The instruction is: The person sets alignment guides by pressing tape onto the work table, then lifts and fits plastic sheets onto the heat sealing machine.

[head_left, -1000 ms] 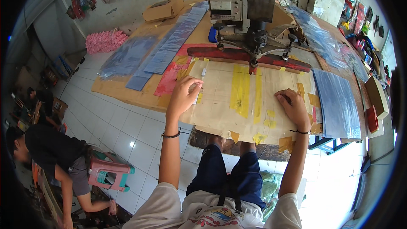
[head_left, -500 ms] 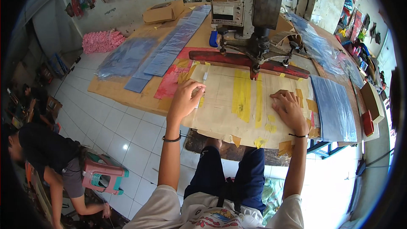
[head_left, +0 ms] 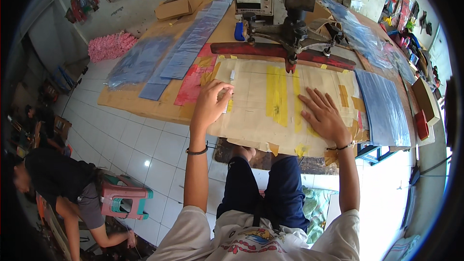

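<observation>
A cream-coloured board (head_left: 249,116), patched with yellow and brown tape, lies on the table in front of me. My left hand (head_left: 209,105) is at the board's left side, its fingers curled and thumb drawn toward the fingertips. Whatever sits in that pinch is too small to make out. Just beyond these fingertips, a small white strip (head_left: 232,75) stands on the board. My right hand (head_left: 325,116) lies palm down on the right part of the board, its fingers stretched and spread. Above the board's far edge is the long red bar (head_left: 270,50) of a press (head_left: 297,29).
Blue plastic sheets (head_left: 191,48) lie at the left, with another blue stack (head_left: 384,108) at the right. A cardboard box (head_left: 179,5) and a pink bundle (head_left: 112,47) are farther back. A person (head_left: 63,183) bends beside a pink-and-green stool (head_left: 125,198) at lower left.
My right hand has flattened, its fingers stretching out from a curled pose. My left hand stays curled at the board's left side. The whole view has shifted slightly.
</observation>
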Action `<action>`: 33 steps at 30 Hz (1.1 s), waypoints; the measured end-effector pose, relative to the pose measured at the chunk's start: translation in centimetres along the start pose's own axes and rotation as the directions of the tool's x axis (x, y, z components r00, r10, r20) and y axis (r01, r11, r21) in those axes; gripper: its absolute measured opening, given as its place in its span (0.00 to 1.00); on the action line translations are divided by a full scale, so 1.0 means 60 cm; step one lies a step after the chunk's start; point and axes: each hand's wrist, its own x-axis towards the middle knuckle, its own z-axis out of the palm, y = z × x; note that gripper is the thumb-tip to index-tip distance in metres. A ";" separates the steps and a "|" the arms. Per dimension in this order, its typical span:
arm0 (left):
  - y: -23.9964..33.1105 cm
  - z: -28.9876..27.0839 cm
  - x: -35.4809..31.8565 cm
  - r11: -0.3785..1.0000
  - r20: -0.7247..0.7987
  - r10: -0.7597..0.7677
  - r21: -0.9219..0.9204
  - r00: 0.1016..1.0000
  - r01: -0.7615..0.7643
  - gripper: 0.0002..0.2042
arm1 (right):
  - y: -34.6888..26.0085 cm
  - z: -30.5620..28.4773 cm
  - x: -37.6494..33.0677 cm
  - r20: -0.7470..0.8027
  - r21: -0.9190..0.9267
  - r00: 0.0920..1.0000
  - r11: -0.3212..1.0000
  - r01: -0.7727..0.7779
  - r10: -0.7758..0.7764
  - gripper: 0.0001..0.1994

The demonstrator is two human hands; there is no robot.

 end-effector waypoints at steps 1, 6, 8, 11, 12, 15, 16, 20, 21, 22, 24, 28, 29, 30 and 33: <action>0.000 0.000 0.000 0.999 0.005 -0.023 -0.042 1.000 0.023 0.08 | -0.001 -0.002 -0.008 -0.012 -0.023 1.000 1.000 0.005 -0.005 0.24; -0.008 0.002 0.005 0.996 -0.012 0.078 0.054 0.997 -0.077 0.08 | -0.011 -0.055 -0.045 0.004 0.084 0.999 0.996 0.034 -0.034 0.18; -0.002 -0.006 -0.004 0.995 0.033 0.079 0.066 0.996 -0.081 0.08 | 0.019 -0.077 -0.024 0.212 0.250 0.967 0.965 0.085 -0.140 0.11; -0.002 -0.014 -0.004 0.986 0.056 0.135 0.094 0.989 -0.140 0.10 | 0.050 -0.063 0.022 -0.008 0.183 0.999 0.982 0.050 -0.049 0.12; 0.000 -0.011 -0.003 0.984 0.058 0.148 0.087 0.987 -0.153 0.11 | 0.075 -0.044 0.030 -0.100 0.119 0.995 0.993 0.019 -0.007 0.15; 0.013 0.003 0.003 0.977 0.050 0.186 0.093 0.981 -0.190 0.13 | 0.115 0.009 0.035 -0.297 -0.119 0.955 0.992 -0.049 0.011 0.20; 0.018 0.004 0.003 0.975 0.034 0.189 0.109 0.981 -0.192 0.14 | 0.111 0.005 0.036 -0.305 -0.111 0.952 0.992 -0.051 0.015 0.20; 0.038 -0.023 0.015 0.974 0.228 0.166 0.115 0.959 -0.196 0.15 | 0.092 -0.021 0.021 -0.123 0.156 0.992 0.988 0.012 0.008 0.20; 0.054 -0.027 0.017 0.972 0.298 0.173 0.103 0.939 -0.211 0.17 | 0.094 -0.023 0.016 -0.079 0.243 0.997 0.969 0.039 -0.021 0.20; 0.062 -0.027 0.020 0.970 0.365 0.177 0.091 0.914 -0.224 0.19 | 0.100 -0.025 0.015 -0.082 0.247 0.997 0.968 0.033 -0.013 0.20; 0.077 0.001 0.036 0.972 0.405 0.189 0.053 0.895 -0.229 0.21 | 0.112 -0.026 0.018 -0.035 0.355 0.994 0.928 0.109 -0.103 0.20; 0.125 0.039 0.041 0.923 0.499 0.241 0.147 0.833 -0.355 0.26 | 0.106 -0.032 0.018 -0.051 0.427 0.998 0.903 0.043 -0.023 0.23; 0.139 0.034 0.040 0.959 0.611 0.064 0.181 0.789 -0.218 0.26 | 0.100 -0.033 0.019 -0.068 0.473 0.995 0.881 -0.026 0.067 0.23; 0.163 0.026 0.055 0.958 0.622 0.071 0.176 0.780 -0.228 0.26 | 0.097 -0.027 0.020 -0.079 0.523 0.984 0.847 -0.095 0.160 0.23; 0.192 0.036 0.072 0.962 0.830 -0.165 0.255 0.534 -0.099 0.27 | 0.118 -0.001 0.016 -0.296 0.180 0.951 0.973 0.146 -0.088 0.24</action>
